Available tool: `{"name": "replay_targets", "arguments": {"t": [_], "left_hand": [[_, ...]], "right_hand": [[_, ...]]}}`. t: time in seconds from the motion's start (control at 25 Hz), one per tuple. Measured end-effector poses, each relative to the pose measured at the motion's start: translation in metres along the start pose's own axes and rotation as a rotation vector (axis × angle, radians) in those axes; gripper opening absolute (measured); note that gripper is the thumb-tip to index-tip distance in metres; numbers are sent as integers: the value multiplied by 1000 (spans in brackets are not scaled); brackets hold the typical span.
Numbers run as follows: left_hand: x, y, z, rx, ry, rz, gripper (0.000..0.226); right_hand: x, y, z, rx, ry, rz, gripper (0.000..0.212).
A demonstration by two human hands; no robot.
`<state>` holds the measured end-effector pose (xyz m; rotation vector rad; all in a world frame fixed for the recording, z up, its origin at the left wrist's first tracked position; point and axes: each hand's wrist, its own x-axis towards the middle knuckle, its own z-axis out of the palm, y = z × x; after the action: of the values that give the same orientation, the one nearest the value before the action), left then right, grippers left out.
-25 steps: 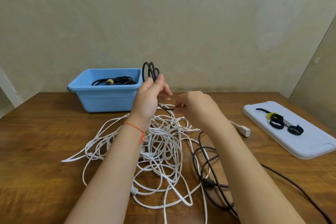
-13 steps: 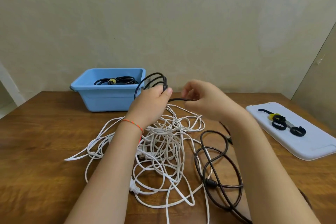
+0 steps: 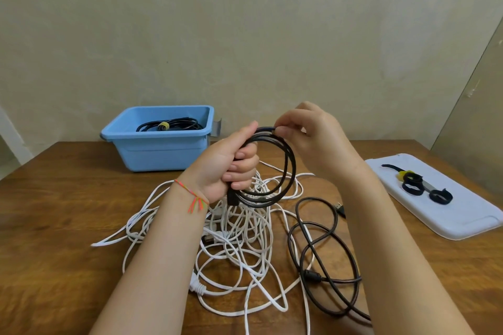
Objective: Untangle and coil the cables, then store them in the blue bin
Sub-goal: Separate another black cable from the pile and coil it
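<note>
One blue plastic bin (image 3: 160, 149) stands on one brown wooden table (image 3: 54, 226), with one coiled black cable tied with a yellow strap (image 3: 166, 125) inside it. One white rectangular plastic tray (image 3: 462, 215) carries three black strap loops (image 3: 413, 185). Two bare hands show; the tangled white cables (image 3: 245, 239) cannot be counted.

Left hand (image 3: 230, 164) grips a black cable coil (image 3: 275, 168) held upright above the worktop (image 3: 54, 226); right hand (image 3: 307, 134) pinches the coil's top. Beneath lies a tangle of white cables (image 3: 239, 239), with a loose black cable (image 3: 324, 255) just to its right. Blue bin (image 3: 163, 149) at rear left contains one tied black cable (image 3: 168, 125). White tray (image 3: 446, 198) at right carries black straps (image 3: 420, 187).
</note>
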<state>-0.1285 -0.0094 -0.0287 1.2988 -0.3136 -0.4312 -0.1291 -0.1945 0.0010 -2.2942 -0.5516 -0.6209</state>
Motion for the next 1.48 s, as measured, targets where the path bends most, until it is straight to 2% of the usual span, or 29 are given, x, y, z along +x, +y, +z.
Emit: {"name": "replay_targets", "arguments": {"t": [0.24, 0.36, 0.48, 0.6, 0.68, 0.76, 0.8, 0.84, 0.88, 0.92, 1.08, 1.2, 1.32, 1.48], "left_hand": [[1, -3, -2, 278, 146, -24, 58], [0, -1, -2, 174, 54, -67, 57], [1, -1, 0, 91, -5, -100, 55], [2, -3, 1, 77, -3, -94, 54], [3, -2, 0, -24, 19, -62, 55], [3, 1, -1, -174, 32, -43, 55], [3, 2, -3, -246, 35, -39, 54], [2, 4, -4, -294, 39, -38, 52], [2, 5, -5, -306, 48, -37, 48], [1, 5, -5, -285, 61, -35, 44], [1, 3, -3, -159, 94, -53, 48], [1, 3, -1, -139, 78, -56, 53], [2, 3, 4, -150, 47, -73, 52], [2, 4, 6, -251, -72, -103, 50]], "right_hand": [[-3, 0, -7, -53, -119, 24, 15], [-4, -1, -12, -4, -212, 74, 14], [-5, -6, -7, -57, -253, 16, 12], [-6, -8, -2, -42, -193, -42, 9], [-6, -8, -2, 144, -161, 25, 20], [-6, -4, 0, 157, -236, 112, 40], [-6, -2, 2, 109, -271, 132, 38], [-5, 0, 4, 79, -263, 138, 27], [-5, 1, 4, 89, -231, 149, 14], [-4, 2, 2, 126, -200, 161, 12], [-4, 3, -9, 215, -252, 210, 42], [-5, 0, -5, 219, -249, 185, 54], [-3, -3, 6, 224, -224, 148, 48], [0, 1, 12, 301, -148, 131, 42]]}}
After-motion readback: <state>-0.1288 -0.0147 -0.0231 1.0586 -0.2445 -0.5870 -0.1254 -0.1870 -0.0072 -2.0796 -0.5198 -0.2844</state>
